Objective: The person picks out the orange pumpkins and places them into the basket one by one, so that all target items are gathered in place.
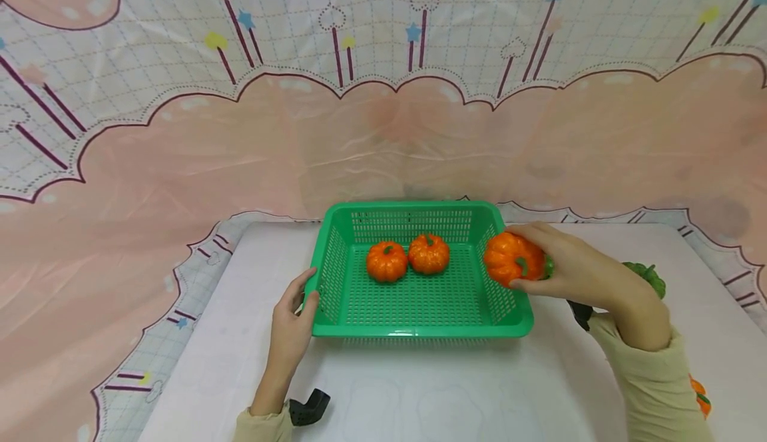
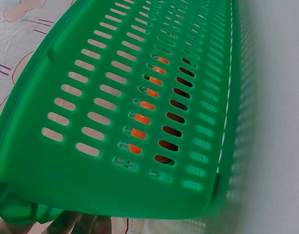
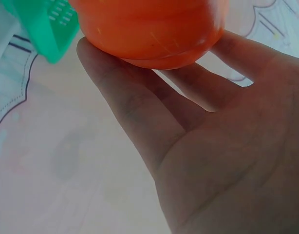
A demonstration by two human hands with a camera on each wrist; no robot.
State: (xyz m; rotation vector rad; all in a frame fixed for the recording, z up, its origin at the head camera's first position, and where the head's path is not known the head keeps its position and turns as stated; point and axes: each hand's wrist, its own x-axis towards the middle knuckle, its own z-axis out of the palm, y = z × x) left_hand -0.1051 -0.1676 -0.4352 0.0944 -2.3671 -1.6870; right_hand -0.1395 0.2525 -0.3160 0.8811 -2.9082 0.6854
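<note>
A green slotted basket (image 1: 335, 325) stands on the white table and holds two orange toy pumpkins (image 1: 386, 261) (image 1: 429, 253). My right hand (image 1: 554, 262) grips a third orange pumpkin (image 1: 511, 257) over the basket's right rim; the right wrist view shows that pumpkin (image 3: 154, 29) against my fingers (image 3: 135, 112). My left hand (image 1: 293, 319) holds the basket's left rim, thumb on the edge. The left wrist view is filled by the basket wall (image 2: 91, 97), with orange showing through its slots.
A green pumpkin (image 1: 647, 277) lies on the table behind my right forearm, and another orange pumpkin (image 1: 700, 395) sits at the right edge by my sleeve. A pink patterned cloth hangs behind the table.
</note>
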